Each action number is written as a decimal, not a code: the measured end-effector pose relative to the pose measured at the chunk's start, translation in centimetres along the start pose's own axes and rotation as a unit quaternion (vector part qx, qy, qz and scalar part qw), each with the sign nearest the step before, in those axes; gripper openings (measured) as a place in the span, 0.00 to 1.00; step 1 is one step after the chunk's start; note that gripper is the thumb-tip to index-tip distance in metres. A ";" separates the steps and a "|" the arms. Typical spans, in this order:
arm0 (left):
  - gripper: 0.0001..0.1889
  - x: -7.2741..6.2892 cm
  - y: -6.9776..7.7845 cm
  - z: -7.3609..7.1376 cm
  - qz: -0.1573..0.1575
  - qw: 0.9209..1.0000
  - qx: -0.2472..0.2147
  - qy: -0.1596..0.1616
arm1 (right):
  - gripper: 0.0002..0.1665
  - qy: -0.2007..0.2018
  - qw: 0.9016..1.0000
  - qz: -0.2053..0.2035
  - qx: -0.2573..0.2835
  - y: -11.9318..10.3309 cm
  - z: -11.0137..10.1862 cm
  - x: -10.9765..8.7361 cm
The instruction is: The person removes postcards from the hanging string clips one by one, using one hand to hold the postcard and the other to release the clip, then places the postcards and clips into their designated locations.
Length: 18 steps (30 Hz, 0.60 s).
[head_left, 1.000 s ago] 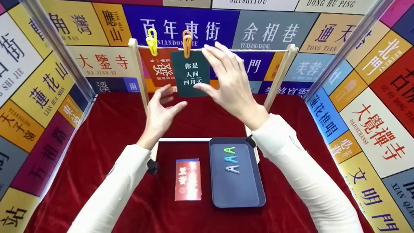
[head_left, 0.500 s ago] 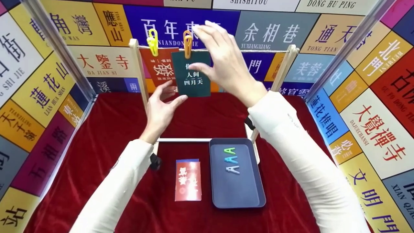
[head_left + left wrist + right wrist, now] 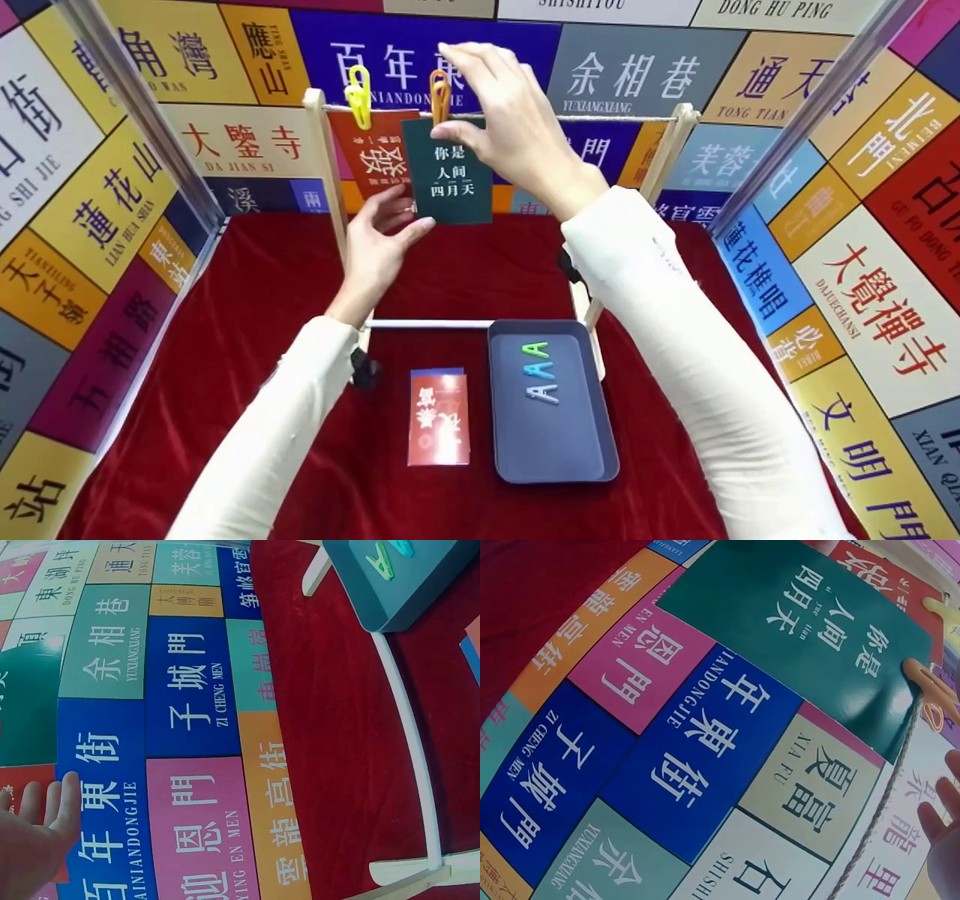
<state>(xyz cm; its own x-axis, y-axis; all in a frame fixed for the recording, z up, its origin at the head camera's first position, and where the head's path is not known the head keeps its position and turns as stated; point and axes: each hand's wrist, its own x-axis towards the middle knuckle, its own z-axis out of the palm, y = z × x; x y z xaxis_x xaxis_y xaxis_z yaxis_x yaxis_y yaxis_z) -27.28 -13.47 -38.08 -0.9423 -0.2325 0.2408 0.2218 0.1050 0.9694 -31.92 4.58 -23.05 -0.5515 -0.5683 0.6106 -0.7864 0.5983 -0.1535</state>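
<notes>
A dark green card [image 3: 451, 176] with white characters hangs from the rope [image 3: 585, 118] under an orange clothespin [image 3: 440, 97]. Left of it hangs a red card [image 3: 371, 150], partly covered by the green one, under a yellow clothespin [image 3: 359, 97]. My right hand [image 3: 517, 112] is raised beside the orange clothespin, its thumb over the green card's top edge; the right wrist view shows its fingers [image 3: 939, 814] spread apart from the clothespin. My left hand [image 3: 379, 244] is at the green card's lower left corner, fingers loosely bent and thumb apart, gripping nothing.
A wooden frame [image 3: 330, 172] carries the rope. On the red cloth [image 3: 270, 300] lie a stack of red and blue cards [image 3: 439, 420] and a dark tray [image 3: 555, 442] with green, blue and grey clothespins [image 3: 541, 394]. Panels with printed place names stand behind and at both sides.
My right hand has moved up and left, from the green card's right edge to the orange clothespin. My left hand has shifted slightly toward the card's lower corner.
</notes>
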 end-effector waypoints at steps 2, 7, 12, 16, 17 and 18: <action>0.33 0.1 0.2 0.0 -0.004 1.000 0.001 -0.008 | 0.44 -0.010 1.000 0.010 0.006 -0.1 -0.1 0.1; 0.32 0.3 0.4 0.1 -0.012 1.000 -0.004 -0.018 | 0.43 -0.039 0.998 0.044 0.017 -0.1 -0.2 0.3; 0.31 0.5 0.3 0.5 -0.034 0.998 -0.035 -0.026 | 0.41 -0.049 0.996 0.073 0.032 -0.2 -0.2 1.1; 0.30 0.7 0.3 0.7 -0.058 0.996 -0.064 -0.032 | 0.39 -0.057 0.993 0.100 0.041 -0.3 -0.2 1.7; 0.29 0.7 0.3 0.8 -0.063 0.995 -0.071 -0.031 | 0.38 -0.061 0.991 0.107 0.043 -0.3 -0.1 1.8; 0.29 0.8 0.3 0.8 -0.067 0.994 -0.080 -0.030 | 0.38 -0.066 0.990 0.113 0.047 -0.4 -0.1 1.9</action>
<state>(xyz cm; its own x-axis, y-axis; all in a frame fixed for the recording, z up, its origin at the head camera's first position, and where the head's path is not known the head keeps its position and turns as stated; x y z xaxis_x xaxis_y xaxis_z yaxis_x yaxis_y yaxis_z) -28.16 -12.82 -37.64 -0.9782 -0.1757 0.1107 0.1261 -0.0789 0.9889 -32.65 3.35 -21.78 -0.7426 -0.4992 0.4465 -0.6584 0.6666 -0.3496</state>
